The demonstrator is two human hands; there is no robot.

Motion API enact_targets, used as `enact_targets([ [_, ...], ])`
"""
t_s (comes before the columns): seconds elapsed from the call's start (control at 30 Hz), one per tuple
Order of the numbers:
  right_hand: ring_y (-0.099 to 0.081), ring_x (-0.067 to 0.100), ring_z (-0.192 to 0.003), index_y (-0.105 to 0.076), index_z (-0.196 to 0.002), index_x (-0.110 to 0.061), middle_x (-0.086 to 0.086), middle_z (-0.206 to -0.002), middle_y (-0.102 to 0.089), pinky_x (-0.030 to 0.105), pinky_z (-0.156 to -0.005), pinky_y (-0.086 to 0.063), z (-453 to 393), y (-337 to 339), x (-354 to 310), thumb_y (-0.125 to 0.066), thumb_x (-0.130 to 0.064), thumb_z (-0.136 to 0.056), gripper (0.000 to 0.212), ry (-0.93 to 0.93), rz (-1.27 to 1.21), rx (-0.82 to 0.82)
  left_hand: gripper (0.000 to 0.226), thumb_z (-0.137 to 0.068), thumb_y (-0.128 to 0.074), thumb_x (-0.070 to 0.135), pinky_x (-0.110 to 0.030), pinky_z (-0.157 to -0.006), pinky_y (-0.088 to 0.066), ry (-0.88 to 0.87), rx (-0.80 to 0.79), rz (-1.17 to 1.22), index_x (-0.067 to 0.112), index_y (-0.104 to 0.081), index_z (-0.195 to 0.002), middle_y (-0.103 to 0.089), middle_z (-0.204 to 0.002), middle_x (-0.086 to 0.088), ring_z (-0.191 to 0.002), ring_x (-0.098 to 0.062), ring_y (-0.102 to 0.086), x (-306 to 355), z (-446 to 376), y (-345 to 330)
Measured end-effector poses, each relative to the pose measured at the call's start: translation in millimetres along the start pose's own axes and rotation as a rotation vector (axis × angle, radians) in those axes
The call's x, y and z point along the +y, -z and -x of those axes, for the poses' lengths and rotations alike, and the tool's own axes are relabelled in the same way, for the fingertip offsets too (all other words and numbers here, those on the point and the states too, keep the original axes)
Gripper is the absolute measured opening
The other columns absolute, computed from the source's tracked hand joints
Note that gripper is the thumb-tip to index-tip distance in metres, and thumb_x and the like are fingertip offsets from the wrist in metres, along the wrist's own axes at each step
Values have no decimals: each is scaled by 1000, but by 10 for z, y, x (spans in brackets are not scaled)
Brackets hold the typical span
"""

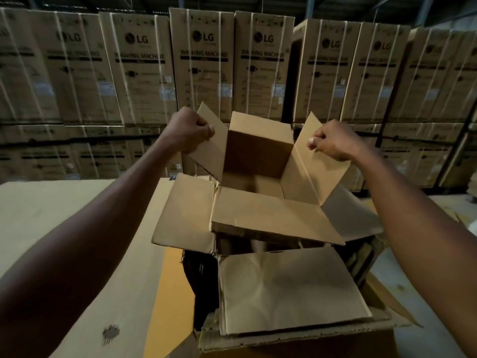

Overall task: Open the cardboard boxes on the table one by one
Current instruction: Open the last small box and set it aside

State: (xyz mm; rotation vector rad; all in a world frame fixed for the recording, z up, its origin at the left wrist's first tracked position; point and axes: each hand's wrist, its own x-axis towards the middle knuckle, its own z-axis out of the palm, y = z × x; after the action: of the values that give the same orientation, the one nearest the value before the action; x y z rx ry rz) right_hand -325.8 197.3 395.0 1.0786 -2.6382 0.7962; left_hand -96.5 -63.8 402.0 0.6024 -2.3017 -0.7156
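A plain brown cardboard box (pixel 254 151) is held up in front of me, its top open and its inside empty. My left hand (pixel 189 130) grips the box's left flap (pixel 209 148), which stands upright. My right hand (pixel 333 140) grips the right flap (pixel 312 161), pulled outward. The near flap (pixel 271 218) folds down toward me and the far flap stands up. Below it sits a larger open cardboard box (pixel 291 290) with its flaps spread out and a dark interior.
A table covered with flat cardboard (pixel 77 228) stretches to the left and under the boxes. A wall of stacked, strapped washing machine cartons (pixel 201 63) fills the background. Loose cardboard lies at the far right (pixel 464 220).
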Motion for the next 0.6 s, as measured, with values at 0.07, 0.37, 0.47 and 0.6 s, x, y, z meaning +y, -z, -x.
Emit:
enact_targets([
  [0.07, -66, 15, -89, -79, -103, -14, 3, -102, -75, 30, -65, -46, -82, 57, 66, -65, -27, -102, 19, 20, -10, -8, 28, -96, -68, 34, -13, -43, -46, 17, 7, -19, 6, -72, -100, -69, -93, -5, -68, -11, -66, 8, -24, -29],
  [0.37, -57, 4, -81, -77, -108, -13, 0, -101, -71, 30, -69, -39, -247, 18, 281, -64, -23, -102, 18, 40, -49, -56, 22, -98, -66, 27, -17, -43, -46, 72, -26, -82, 6, -72, -93, -70, -82, -9, -60, -13, -66, -69, 34, -527],
  [0.47, -67, 15, -86, -78, -102, -10, 5, -99, -75, 30, -65, -48, -247, -277, 316, -63, -24, -103, 21, 30, -61, -72, 17, -99, -64, 19, -12, -41, -44, 87, -24, -110, 9, -68, -87, -68, -78, -7, -57, -9, -65, -141, 115, -726],
  [0.6, -72, 24, -82, -77, -91, -9, 11, -94, -76, 33, -65, -53, -246, -733, 411, -62, -28, -103, 27, 4, -53, -149, 13, -98, -63, 14, -16, -49, -50, 123, -56, -175, 10, -67, -87, -69, -82, -7, -65, -11, -68, -291, 186, -983],
])
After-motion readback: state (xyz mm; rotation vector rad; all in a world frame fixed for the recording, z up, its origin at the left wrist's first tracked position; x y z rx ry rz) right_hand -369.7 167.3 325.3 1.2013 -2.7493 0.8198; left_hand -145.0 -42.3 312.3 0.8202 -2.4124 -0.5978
